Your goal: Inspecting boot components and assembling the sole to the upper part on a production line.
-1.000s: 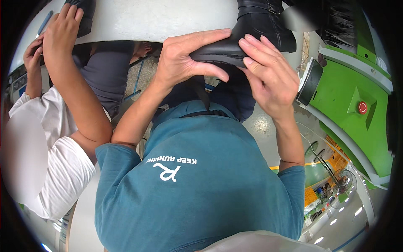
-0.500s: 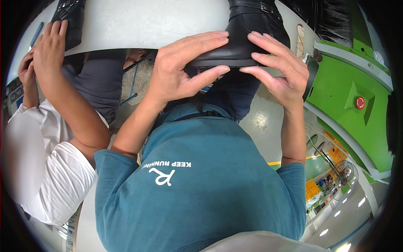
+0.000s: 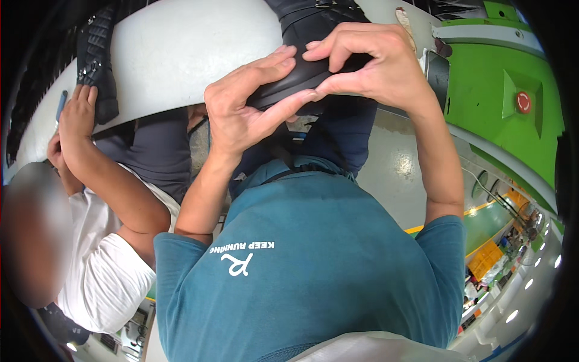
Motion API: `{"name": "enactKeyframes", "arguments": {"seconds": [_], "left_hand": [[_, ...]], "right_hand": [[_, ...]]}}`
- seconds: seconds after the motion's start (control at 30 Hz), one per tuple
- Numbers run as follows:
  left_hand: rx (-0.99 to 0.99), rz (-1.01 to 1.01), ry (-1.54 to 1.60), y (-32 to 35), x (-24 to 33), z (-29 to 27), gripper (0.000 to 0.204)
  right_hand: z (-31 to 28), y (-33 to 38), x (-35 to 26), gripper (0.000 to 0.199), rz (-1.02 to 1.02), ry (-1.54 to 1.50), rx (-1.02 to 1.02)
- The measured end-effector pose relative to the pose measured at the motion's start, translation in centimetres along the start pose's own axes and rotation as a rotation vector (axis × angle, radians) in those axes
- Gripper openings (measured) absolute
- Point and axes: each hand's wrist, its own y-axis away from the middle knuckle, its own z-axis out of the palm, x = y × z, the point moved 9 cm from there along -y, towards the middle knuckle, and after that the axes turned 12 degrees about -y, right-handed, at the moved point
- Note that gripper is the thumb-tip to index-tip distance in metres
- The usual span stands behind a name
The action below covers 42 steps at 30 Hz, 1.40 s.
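Observation:
A black boot [image 3: 294,79] with a buckled strap round its ankle lies over the near edge of the white table, its toe toward me. On the toe's left side, my left hand [image 3: 238,108] is closed, fingers on the upper and thumb along the sole edge. My right hand [image 3: 383,63] grips from the other side, its fingers bent over the upper and its thumb low. Both thumb tips meet at the front of the sole. Part of the boot is hidden behind my right hand.
At left, a co-worker's hand [image 3: 77,117] rests on another black boot [image 3: 96,66] with buckles. The white table [image 3: 175,48] spans the far side; a blue tool [image 3: 62,104] lies near its left end. At right stands a green machine [image 3: 482,78] with a red push button [image 3: 523,102].
The boot has shifted left and tilted in my hands. My right hand has moved up and left, its fingers more bent. My thumbs, apart before, now touch. The whole view has shifted slightly.

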Motion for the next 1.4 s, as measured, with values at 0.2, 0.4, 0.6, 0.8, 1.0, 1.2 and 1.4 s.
{"name": "enactKeyframes", "arguments": {"seconds": [0.2, 0.4, 0.6, 0.8, 1.0, 1.2, 1.4], "left_hand": [[0.003, -0.028, 0.093, 0.1, -0.4, 0.1, 0.043], [0.063, 0.021, 0.049, 0.5, -0.3, -0.7, 0.046], [0.078, 0.195, 0.043, 1.1, 3.3, 0.2, 0.057], [0.262, 0.607, -0.411, -6.7, 13.6, -3.6, 0.094], [-0.199, 0.612, -0.881, -13.3, 17.8, -3.5, 0.084], [-0.316, 0.553, -0.855, -14.0, 15.6, -4.0, 0.078], [-0.353, 0.486, -0.875, -14.5, 15.0, -3.6, 0.077]], "right_hand": [[-8.3, 2.9, 8.5, 0.043, 0.485, -0.217, 0.41], [-3.0, 5.1, 11.7, 0.046, 0.692, -0.699, 0.35], [-6.7, 6.3, 3.4, 0.054, 0.282, -0.566, 0.613], [-9.2, 3.9, -11.8, 0.056, -0.165, 0.335, 0.486], [-9.7, 3.6, -12.2, 0.057, -0.319, 0.202, 0.493], [-9.0, 6.4, -1.8, 0.062, -0.286, -0.732, 0.798], [-5.1, 3.1, -2.8, 0.065, -0.328, -0.852, 0.794]]}}
